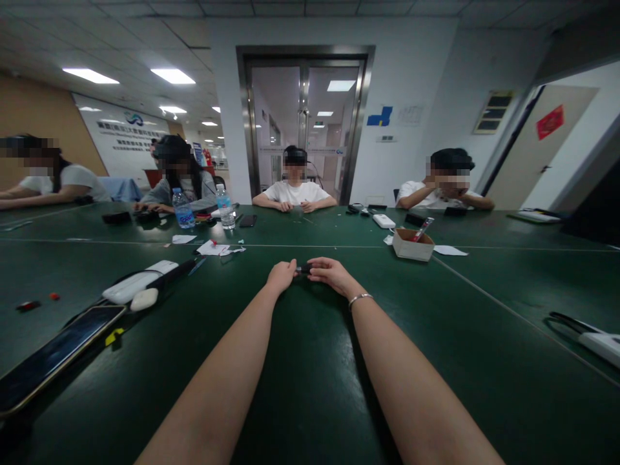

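Note:
Both my hands meet over the green table [310, 355], around a small dark object [304, 268] with a lighter left end. My left hand [281, 276] pinches the lighter left end between thumb and fingers. From the other side, my right hand [333, 274] has its fingers closed on the dark right part. The object is too small to identify. A silvery bracelet [361, 299] circles my right wrist.
At left lie a phone [58, 352], a white power bank [140, 282], a white case [144, 299] and cables. Bottles [183, 210], paper scraps [213, 248] and a small box [413, 246] stand or lie farther back. Several people sit around the table.

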Demonstrator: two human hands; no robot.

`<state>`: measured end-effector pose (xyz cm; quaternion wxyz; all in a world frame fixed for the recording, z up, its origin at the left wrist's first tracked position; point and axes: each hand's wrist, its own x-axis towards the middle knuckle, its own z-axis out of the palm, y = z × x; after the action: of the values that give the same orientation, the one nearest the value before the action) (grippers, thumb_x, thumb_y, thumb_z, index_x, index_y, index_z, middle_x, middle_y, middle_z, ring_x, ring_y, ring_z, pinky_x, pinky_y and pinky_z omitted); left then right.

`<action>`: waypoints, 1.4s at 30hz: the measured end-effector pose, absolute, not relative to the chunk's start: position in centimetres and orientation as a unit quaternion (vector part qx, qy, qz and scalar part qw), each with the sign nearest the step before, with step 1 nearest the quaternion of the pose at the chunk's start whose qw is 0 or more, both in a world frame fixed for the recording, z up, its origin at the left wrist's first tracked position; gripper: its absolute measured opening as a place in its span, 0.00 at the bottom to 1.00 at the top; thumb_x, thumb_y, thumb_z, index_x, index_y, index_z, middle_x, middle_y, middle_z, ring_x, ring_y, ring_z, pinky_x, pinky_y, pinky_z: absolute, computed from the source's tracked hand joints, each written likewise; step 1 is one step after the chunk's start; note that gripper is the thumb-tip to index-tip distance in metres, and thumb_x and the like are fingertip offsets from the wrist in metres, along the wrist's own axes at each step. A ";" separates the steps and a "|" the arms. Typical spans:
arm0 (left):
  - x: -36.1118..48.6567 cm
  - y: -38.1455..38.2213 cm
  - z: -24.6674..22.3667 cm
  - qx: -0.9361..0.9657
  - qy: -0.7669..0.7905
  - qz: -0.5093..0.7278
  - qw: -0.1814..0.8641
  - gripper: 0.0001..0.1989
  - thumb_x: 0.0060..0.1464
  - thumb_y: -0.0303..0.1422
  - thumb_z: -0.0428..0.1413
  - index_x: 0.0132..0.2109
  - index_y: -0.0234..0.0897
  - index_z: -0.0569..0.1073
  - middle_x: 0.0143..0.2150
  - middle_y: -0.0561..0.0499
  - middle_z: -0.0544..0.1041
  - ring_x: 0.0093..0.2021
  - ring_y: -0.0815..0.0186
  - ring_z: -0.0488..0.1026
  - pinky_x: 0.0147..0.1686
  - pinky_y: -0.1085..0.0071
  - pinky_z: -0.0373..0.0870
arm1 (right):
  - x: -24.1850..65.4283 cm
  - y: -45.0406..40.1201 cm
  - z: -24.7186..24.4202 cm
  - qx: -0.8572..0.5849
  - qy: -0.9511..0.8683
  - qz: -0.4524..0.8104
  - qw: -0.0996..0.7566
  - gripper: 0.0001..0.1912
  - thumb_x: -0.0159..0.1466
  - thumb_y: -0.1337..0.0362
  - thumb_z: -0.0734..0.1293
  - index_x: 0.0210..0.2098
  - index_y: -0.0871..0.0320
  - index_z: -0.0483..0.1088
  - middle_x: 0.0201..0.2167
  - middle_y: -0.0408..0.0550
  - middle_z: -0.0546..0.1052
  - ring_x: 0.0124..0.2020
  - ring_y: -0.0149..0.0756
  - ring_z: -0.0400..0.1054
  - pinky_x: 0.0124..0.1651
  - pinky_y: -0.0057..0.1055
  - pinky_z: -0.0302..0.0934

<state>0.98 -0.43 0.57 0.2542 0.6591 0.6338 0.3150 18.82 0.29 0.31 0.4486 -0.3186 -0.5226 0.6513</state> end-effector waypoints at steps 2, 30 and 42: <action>1.0 -0.5 0.6 0.665 0.623 0.324 0.254 0.27 0.58 0.45 0.38 0.26 0.35 0.74 0.27 0.47 0.75 0.27 0.62 0.69 0.28 0.70 0.58 | 18.8 0.3 0.4 -0.326 -0.522 0.649 0.447 0.13 0.54 0.81 0.68 0.38 0.64 0.71 0.33 0.49 0.74 0.28 0.31 0.72 0.34 0.24 0.71; 0.6 0.1 -0.6 0.655 0.464 0.461 0.378 0.15 0.49 0.38 0.56 0.44 0.36 0.69 0.36 0.48 0.73 0.31 0.69 0.69 0.24 0.77 0.62 | 18.6 0.3 0.7 -0.359 -0.480 0.653 0.462 0.04 0.62 0.78 0.63 0.33 0.69 0.69 0.22 0.52 0.73 0.21 0.30 0.70 0.23 0.18 0.67; 0.6 0.2 -0.5 0.662 0.475 0.451 0.365 0.13 0.52 0.37 0.52 0.42 0.35 0.71 0.36 0.47 0.73 0.32 0.68 0.69 0.31 0.73 0.65 | 18.6 0.2 0.8 -0.362 -0.478 0.655 0.460 0.03 0.61 0.78 0.65 0.33 0.69 0.70 0.23 0.54 0.74 0.21 0.31 0.70 0.23 0.19 0.67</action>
<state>0.62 0.15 -0.49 0.3655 0.6617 0.4745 0.4509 18.64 0.24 0.81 0.4596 -0.3624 -0.4784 0.6546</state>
